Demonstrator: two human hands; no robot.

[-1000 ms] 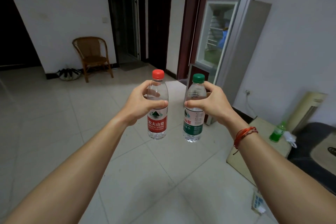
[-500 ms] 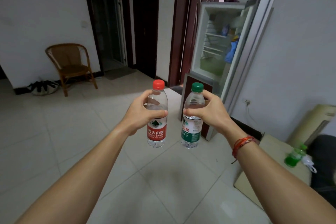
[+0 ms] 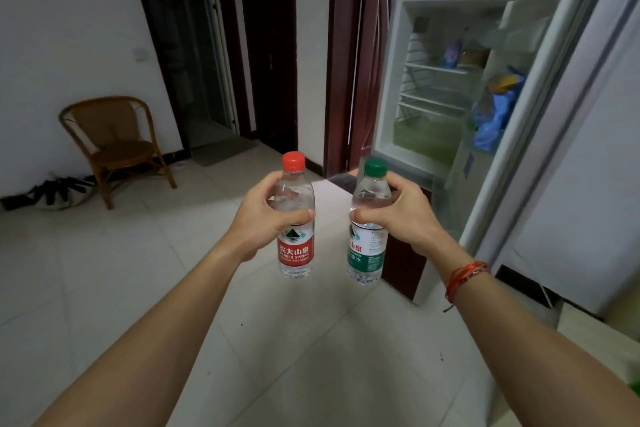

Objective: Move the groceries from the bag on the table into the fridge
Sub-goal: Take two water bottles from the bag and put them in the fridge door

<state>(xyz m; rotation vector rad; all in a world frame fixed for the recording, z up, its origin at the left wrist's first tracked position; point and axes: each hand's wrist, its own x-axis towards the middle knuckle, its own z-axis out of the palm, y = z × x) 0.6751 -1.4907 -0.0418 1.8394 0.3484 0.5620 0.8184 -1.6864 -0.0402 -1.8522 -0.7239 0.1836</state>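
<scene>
My left hand (image 3: 265, 218) grips a clear water bottle with a red cap and red label (image 3: 295, 246), held upright. My right hand (image 3: 401, 218) grips a second water bottle with a green cap and green label (image 3: 367, 253), also upright, close beside the first. Both are held out in front of me above the tiled floor. The fridge (image 3: 391, 80) stands ahead on the right with its upper door (image 3: 540, 97) swung open. White wire shelves show inside, with a few small items on the top shelf and a blue bag (image 3: 491, 118) in the door rack. The table and bag are out of view.
A wicker chair (image 3: 114, 142) stands by the left wall with dark shoes (image 3: 59, 191) on the floor beside it. Dark doorways (image 3: 194, 45) open at the back. A dark red door (image 3: 367, 55) sits just left of the fridge. A pale low surface (image 3: 595, 329) lies at the right edge.
The view has moved toward the fridge, which now looks larger and nearer. Both hands keep the same hold on the bottles. The low table with the green bottle has slid out of view.
</scene>
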